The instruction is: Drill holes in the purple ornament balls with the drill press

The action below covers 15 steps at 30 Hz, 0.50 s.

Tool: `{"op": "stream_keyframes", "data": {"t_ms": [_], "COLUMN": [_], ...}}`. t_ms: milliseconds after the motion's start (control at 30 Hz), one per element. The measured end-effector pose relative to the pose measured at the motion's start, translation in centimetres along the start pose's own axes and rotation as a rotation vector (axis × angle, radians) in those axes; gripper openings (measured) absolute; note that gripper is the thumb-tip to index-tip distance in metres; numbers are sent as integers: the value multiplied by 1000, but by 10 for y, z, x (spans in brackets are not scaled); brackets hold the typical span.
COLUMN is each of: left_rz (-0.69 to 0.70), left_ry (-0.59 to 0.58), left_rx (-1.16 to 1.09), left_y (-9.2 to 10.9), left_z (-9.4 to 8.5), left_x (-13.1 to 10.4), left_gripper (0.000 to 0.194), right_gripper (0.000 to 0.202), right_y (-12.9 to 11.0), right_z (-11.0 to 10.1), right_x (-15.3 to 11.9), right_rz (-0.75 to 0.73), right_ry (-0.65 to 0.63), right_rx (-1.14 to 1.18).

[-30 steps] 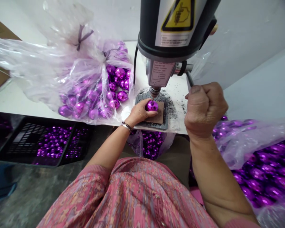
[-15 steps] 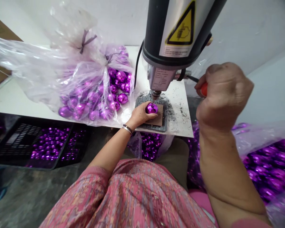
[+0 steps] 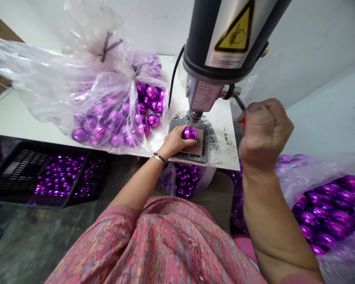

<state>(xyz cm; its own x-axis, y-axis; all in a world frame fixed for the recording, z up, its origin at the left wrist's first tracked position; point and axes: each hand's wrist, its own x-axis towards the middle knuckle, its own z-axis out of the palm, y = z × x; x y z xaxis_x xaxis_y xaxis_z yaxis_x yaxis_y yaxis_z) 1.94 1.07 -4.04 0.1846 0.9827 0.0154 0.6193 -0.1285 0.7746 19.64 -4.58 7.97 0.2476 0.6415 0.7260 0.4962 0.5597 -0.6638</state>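
A shiny purple faceted ball is held in my left hand, over a brown board on the drill press's grey base. Just above the ball is the chuck of the drill press; whether the bit touches the ball is too small to tell. My right hand is wrapped round the red-tipped lever at the machine's right side. Dark shavings lie around the base.
Clear plastic bags of purple balls cover the white table on the left. Below it stands a black crate with more balls. Another open bag of balls sits at the lower right. A black cable hangs behind.
My right hand has moved down and left with the lever, which now slopes downward more. My left hand still holds the ball in place. The view has shifted slightly.
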Motion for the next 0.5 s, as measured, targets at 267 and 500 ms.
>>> {"op": "stream_keyframes", "data": {"t_ms": [267, 500], "left_rz": [-20, -27], "left_ry": [13, 24], "left_rx": [-24, -6], "left_y": [3, 5], "left_z": [-1, 0], "left_x": [-4, -6], "left_gripper": [64, 65], "right_gripper": [46, 49], "right_y": [18, 39], "right_z": [-1, 4], "right_x": [-14, -28], "right_rz": [-67, -102], "right_ry": [-38, -41], "right_rx": [-20, -52]}}
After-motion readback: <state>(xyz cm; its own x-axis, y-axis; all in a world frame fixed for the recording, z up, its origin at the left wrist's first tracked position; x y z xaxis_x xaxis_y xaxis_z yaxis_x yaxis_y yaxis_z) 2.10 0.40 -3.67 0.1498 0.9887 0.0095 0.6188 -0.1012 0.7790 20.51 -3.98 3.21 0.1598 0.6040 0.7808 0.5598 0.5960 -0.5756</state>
